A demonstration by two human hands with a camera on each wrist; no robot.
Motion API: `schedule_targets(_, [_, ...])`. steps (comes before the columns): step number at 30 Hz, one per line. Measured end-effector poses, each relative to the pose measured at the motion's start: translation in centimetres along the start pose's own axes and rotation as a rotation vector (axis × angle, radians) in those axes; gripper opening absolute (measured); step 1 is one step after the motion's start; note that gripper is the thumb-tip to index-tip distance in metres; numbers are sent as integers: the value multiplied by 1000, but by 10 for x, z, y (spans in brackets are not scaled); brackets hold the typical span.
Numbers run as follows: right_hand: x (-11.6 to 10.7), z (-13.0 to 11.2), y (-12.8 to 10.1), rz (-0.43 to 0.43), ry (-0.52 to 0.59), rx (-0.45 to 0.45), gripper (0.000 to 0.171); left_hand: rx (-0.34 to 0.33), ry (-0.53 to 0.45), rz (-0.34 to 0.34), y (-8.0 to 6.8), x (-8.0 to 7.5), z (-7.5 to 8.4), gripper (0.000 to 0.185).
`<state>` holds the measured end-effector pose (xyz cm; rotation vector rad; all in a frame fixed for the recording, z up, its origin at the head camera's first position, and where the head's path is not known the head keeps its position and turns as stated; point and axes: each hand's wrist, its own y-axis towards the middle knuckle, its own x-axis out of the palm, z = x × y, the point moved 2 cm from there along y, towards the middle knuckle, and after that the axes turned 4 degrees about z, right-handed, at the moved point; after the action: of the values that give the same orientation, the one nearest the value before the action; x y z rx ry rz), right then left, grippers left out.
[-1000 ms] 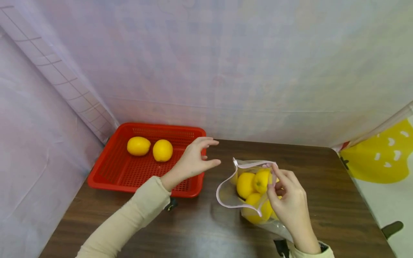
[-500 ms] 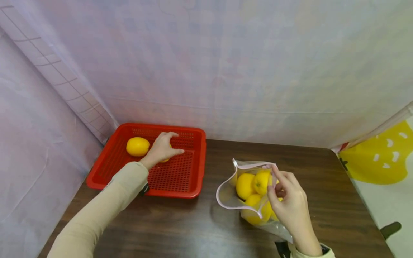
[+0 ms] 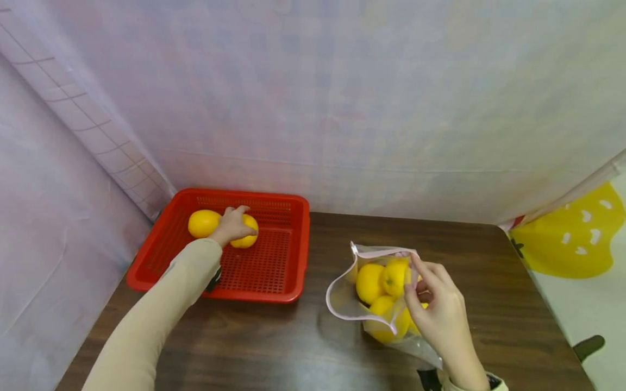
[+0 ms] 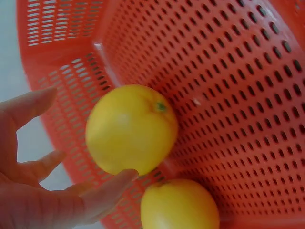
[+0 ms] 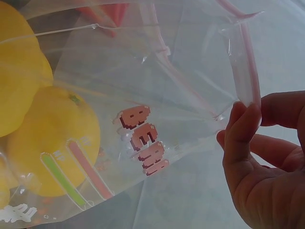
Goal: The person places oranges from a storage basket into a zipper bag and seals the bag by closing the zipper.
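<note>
Backdrop (image 3: pixel 313 108): pale patterned cloth, filling the upper half of the head view.
Table (image 3: pixel 274 350): dark wood-grain top across the lower half of the frame; supports the basket and bag.
Basket (image 3: pixel 254 296): red perforated plastic, lower left of the frame; the position appears to suit the reach of the left arm.
Bag (image 3: pixel 344 298): clear film with a pink-edged mouth, lower right of the frame. The mouth gapes toward the left of the frame, presumably to face the basket. Pink block lettering and two slanted bars, green and red, show in the right wrist view.
Right hand (image 3: pixel 437 298): pinches the bag's edge at the right of the mouth between thumb and fingers; this hold seems intended to prevent the film from closing.
Left hand (image 3: pixel 233 225): inside the basket, thumb and fingers spread wide about the right fruit, a spacing apparently matched to its girth. Contact cannot be confirmed.
Right fruit (image 3: pixel 243 242): in the basket, left of frame centre; yellow, rounded, smooth, with a small green stem spot in the left wrist view.
Left fruit (image 3: pixel 204 224): in the basket, just beside it; yellow, more elongated in the head view.
Bagged fruit (image 3: pixel 370 283): at least four, yellow, clustered in the bag.
Zip pull (image 3: pixel 353 248): whitish, upper left corner of the mouth.
</note>
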<state>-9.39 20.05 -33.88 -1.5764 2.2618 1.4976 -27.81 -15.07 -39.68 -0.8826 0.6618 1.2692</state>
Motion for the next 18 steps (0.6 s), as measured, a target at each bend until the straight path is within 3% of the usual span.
schedule_targets(14, [-2,0,-5,-12,5,-2,51,-114,110,-141,10,11,-12,75])
schedule_targets(18, [-1,-2,-5,-17,17,-6,52,-111,106,-144,12,14,-13,75])
